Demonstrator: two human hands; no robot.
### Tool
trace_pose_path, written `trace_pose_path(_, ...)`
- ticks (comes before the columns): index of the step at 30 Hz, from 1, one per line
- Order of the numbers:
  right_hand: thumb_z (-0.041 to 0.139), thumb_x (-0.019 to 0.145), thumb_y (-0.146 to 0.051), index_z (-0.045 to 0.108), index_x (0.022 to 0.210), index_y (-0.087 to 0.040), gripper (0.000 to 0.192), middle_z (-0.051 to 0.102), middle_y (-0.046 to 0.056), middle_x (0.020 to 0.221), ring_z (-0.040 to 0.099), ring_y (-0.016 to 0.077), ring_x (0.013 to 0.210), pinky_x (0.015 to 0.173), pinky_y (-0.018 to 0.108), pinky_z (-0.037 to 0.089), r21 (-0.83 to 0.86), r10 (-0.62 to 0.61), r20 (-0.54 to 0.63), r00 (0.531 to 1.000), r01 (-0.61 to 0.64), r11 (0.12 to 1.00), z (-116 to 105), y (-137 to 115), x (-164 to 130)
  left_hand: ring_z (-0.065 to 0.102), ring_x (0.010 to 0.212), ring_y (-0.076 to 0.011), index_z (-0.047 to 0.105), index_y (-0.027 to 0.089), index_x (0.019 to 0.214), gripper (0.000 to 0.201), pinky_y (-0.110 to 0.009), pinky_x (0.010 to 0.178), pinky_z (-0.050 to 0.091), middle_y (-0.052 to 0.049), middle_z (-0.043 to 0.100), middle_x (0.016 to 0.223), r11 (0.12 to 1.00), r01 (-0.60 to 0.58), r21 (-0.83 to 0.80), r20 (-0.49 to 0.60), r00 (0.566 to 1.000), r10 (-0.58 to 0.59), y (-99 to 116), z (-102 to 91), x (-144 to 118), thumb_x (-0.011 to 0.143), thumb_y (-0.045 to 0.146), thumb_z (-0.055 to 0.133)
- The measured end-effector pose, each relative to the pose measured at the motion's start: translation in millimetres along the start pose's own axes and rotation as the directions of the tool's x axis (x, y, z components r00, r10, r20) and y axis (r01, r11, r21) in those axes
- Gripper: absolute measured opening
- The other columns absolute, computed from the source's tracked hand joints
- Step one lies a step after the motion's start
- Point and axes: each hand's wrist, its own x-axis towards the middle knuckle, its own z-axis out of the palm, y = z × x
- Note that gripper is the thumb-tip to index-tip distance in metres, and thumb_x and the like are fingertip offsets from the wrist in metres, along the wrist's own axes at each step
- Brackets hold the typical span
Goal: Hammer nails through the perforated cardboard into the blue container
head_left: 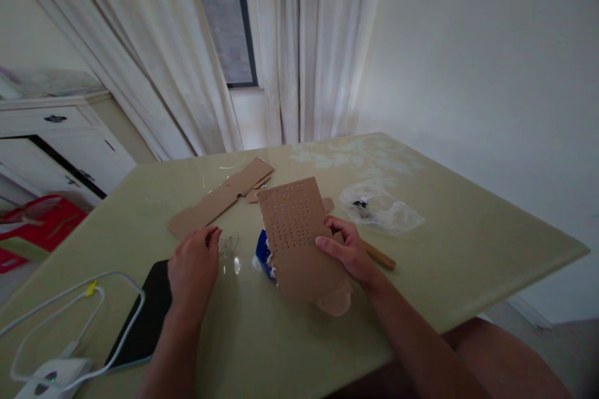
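The right hand (349,250) grips the punched card (297,262) by its right edge, thumb on the face, over the middle of the table (468,243) — its ragged left edge partly covers a blue packet (263,252), and beyond the stick (381,255) and bag (397,212) a broad stretch of tabletop runs to the right corner. The left hand's (194,265) fingers are drawn narrow beside the pins (228,246) — whether they pinch one I cannot tell — with a gap between them and the card.
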Motion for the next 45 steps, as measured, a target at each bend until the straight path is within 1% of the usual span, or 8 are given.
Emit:
trace_pose_path(3,0.096,0.078,-0.049,0.067,0.087,-0.025,0.038,0.068,0.001,0.096,0.062,0.0176,0.080,0.067,0.027,0.053,0.013,-0.006,-0.010,1.000,0.006,1.000,0.0,0.1,-0.4,0.076,0.091,-0.0377,0.079,0.020,0.112,0.035,-0.045,0.078,0.054,-0.018,0.082,0.104,0.982,0.112,0.152,0.213,0.967,-0.143,-15.4,2.1,6.8,0.106,0.039,0.050)
trace_pose_path(6,0.097,0.077,-0.049,0.068,0.089,-0.025,0.039,0.069,0.002,0.099,0.064,0.0188,0.082,0.067,0.028,0.055,0.006,-0.002,-0.021,1.000,0.003,1.000,0.6,-0.5,-0.8,0.076,0.092,-0.0388,0.078,0.021,0.110,0.035,-0.047,0.079,0.054,-0.019,0.081,0.103,0.971,0.134,0.199,0.273,0.944,-0.186,-17.3,5.1,6.8,0.106,0.038,0.048)
trace_pose_path(13,0.097,0.079,-0.045,0.070,0.089,-0.025,0.035,0.068,0.001,0.100,0.064,0.0172,0.085,0.070,0.026,0.055,0.032,-0.024,0.008,1.000,0.024,0.999,-0.7,2.2,-1.1,0.076,0.101,-0.0367,0.073,0.018,0.104,0.031,-0.042,0.078,0.051,-0.017,0.080,0.112,0.975,0.070,0.211,0.313,0.940,-0.136,-17.7,12.2,8.1,0.107,0.031,0.045)
trace_pose_path(19,0.097,0.077,-0.048,0.073,0.091,-0.026,0.036,0.069,0.001,0.102,0.065,0.0184,0.087,0.071,0.027,0.056,0.047,-0.014,-0.002,1.000,0.014,0.999,-1.5,9.7,-2.2,0.075,0.107,-0.0353,0.074,0.017,0.105,0.031,-0.039,0.080,0.050,-0.017,0.080,0.113,0.974,0.064,0.219,0.332,0.933,-0.136,-17.4,14.6,8.8,0.109,0.032,0.047)
trace_pose_path(30,0.099,0.074,-0.049,0.076,0.091,-0.027,0.036,0.068,0.001,0.099,0.064,0.0185,0.088,0.073,0.027,0.055,0.015,-0.027,-0.005,1.000,0.027,1.000,0.5,6.4,-3.3,0.075,0.109,-0.0350,0.077,0.018,0.109,0.033,-0.038,0.078,0.048,-0.016,0.081,0.117,0.984,0.075,0.164,0.379,0.916,-0.132,-15.0,14.9,9.1,0.109,0.031,0.047)
trace_pose_path(39,0.099,0.073,-0.050,0.075,0.091,-0.027,0.038,0.068,0.002,0.099,0.063,0.0195,0.086,0.069,0.028,0.055,-0.022,-0.034,-0.046,0.998,0.033,0.999,0.1,7.6,-4.7,0.077,0.111,-0.0334,0.080,0.019,0.106,0.022,-0.036,0.080,0.051,-0.012,0.084,0.115,0.993,0.087,0.080,0.425,0.898,-0.113,-6.9,13.4,10.0,0.104,0.029,0.061)
trace_pose_path(43,0.098,0.074,-0.051,0.076,0.094,-0.027,0.039,0.069,0.001,0.101,0.063,0.0181,0.085,0.068,0.026,0.054,0.012,-0.002,-0.007,1.000,0.002,1.000,0.3,6.8,-4.5,0.077,0.109,-0.0334,0.081,0.018,0.104,0.021,-0.037,0.082,0.053,-0.013,0.084,0.112,0.995,0.083,0.049,0.416,0.904,-0.096,-4.0,12.0,8.2,0.102,0.028,0.062)
trace_pose_path(45,0.098,0.075,-0.052,0.076,0.095,-0.027,0.039,0.068,0.001,0.100,0.063,0.0172,0.084,0.068,0.026,0.054,0.028,0.007,0.011,1.000,-0.007,1.000,0.3,7.2,-4.3,0.077,0.109,-0.0333,0.080,0.017,0.109,0.025,-0.039,0.085,0.054,-0.014,0.083,0.115,0.997,0.076,0.018,0.364,0.928,-0.078,-1.4,11.9,6.2,0.105,0.029,0.057)
